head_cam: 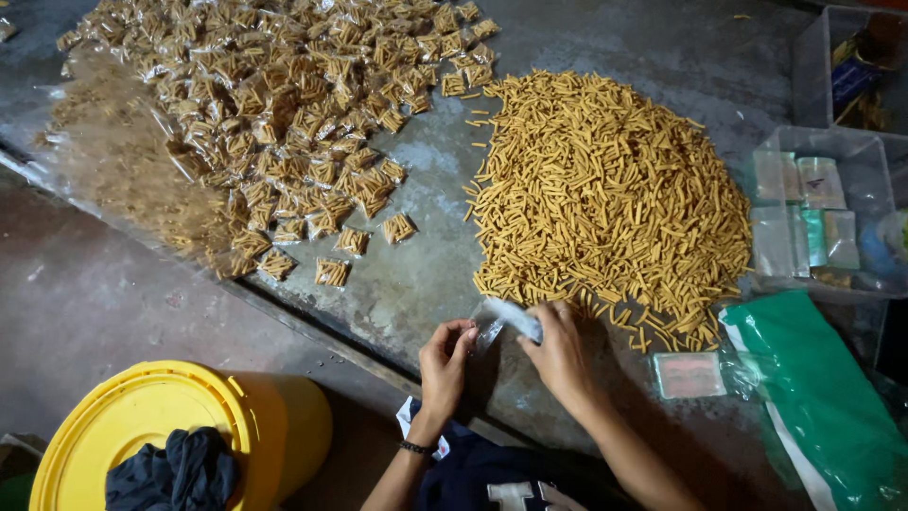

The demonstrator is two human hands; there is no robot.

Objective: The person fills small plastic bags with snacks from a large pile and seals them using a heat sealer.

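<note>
From the head camera I see my left hand and right hand at the bench's near edge, fingers of both pinched on a small clear pouch held between them. Just beyond it lies the loose heap of yellow sticks. Toward the far left corner spreads a big scatter of filled packets. I judge much is packed, yet the heap left is large. A yellow bucket stands below the bench.

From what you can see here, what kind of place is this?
Probably a small snack-packing workshop: a loose heap of yellow snack sticks, a spread of filled little packets, and both hands holding a small clear bag.
</note>
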